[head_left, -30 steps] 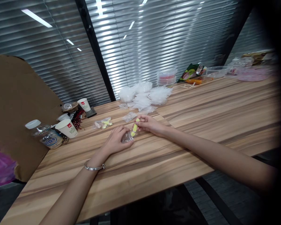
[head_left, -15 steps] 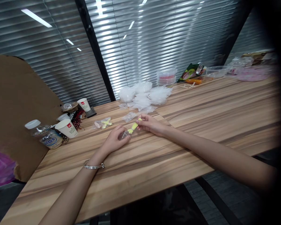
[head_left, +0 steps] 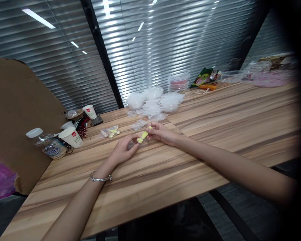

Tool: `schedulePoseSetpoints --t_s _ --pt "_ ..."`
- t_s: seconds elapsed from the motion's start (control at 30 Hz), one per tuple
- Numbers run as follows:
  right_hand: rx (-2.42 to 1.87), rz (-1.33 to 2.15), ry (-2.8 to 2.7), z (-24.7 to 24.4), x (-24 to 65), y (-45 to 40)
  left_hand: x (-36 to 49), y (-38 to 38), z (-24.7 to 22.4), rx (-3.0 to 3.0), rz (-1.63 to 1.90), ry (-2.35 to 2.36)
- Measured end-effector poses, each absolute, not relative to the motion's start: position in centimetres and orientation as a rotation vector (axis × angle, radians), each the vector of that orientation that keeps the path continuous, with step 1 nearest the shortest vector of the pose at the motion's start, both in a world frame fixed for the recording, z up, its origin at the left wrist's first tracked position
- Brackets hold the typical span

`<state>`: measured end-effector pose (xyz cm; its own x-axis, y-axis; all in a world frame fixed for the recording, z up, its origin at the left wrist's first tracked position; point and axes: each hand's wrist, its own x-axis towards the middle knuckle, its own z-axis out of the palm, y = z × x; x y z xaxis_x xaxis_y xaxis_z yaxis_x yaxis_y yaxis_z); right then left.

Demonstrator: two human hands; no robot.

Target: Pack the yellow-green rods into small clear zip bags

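My right hand [head_left: 159, 133] pinches the upper end of a small bright yellow piece [head_left: 143, 135], narrow in its middle like a wrapped sweet; I cannot make out its kind. The piece tilts down toward my left hand [head_left: 125, 148], whose curled fingers and thumb hold a small clear plastic bag [head_left: 132, 145] low over the table. The yellow piece's lower end is beside the bag and close to my left fingertips; whether it touches them is unclear. Behind my left hand lies another clear bag [head_left: 109, 132] with yellow and pale pink pieces. A flat clear bag [head_left: 138, 125] lies beyond my hands.
A heap of clear bags [head_left: 153, 103] and stacked round tubs [head_left: 178, 81] stand near the blinds. Paper cups [head_left: 72, 138] and a plastic bottle [head_left: 52, 147] are at the left by a cardboard panel [head_left: 20, 110]. Packets and an orange item [head_left: 207, 87] lie far right.
My left fingers have shifted slightly up and closer around the yellow piece's lower end. The right hand and yellow piece stay nearly still.
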<state>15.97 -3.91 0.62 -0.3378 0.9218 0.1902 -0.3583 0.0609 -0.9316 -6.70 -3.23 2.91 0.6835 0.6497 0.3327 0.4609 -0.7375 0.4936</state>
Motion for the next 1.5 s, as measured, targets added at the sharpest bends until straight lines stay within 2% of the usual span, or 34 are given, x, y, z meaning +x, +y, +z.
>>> schedulePoseSetpoints --t_s 0.37,1.5 --pt "-0.674 1.509 -1.282 0.93 15.98 -4.14 -6.93 -2.73 2.11 2.719 1.041 0.650" --pt "-0.717 1.498 -1.383 0.13 16.00 -4.00 -6.45 -2.95 2.25 2.755 0.838 0.500"
